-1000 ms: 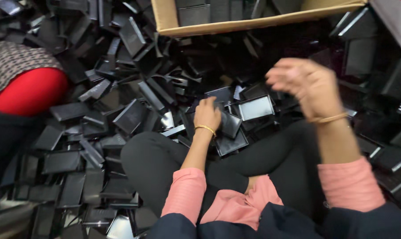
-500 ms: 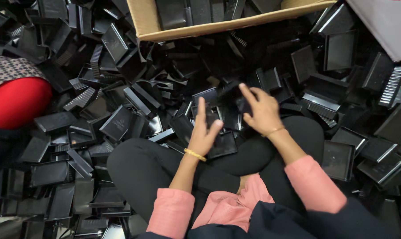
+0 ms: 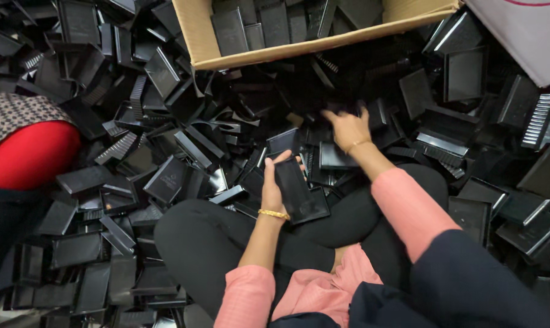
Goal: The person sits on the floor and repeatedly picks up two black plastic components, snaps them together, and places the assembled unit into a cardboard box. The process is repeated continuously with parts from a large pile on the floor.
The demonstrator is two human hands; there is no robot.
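Note:
I sit cross-legged amid a heap of black plastic trays and lids (image 3: pixel 165 176). My left hand (image 3: pixel 275 185), with a gold bangle on its wrist, grips a flat black rectangular tray (image 3: pixel 293 189) above my knee. My right hand (image 3: pixel 346 126) stretches forward into the pile, palm down, its fingers resting on dark pieces below the cardboard box (image 3: pixel 202 36); whether it grasps one is hidden. Both sleeves are pink.
The cardboard box at the top holds several black trays standing on edge. Another person in red and patterned cloth (image 3: pixel 26 149) sits at the left. A white sheet or bag (image 3: pixel 524 30) lies at the top right. Black pieces cover the floor all around.
My right hand came down from the raised position, met the left hand near the tray, then reached forward into the pile. My left hand now holds the black tray alone.

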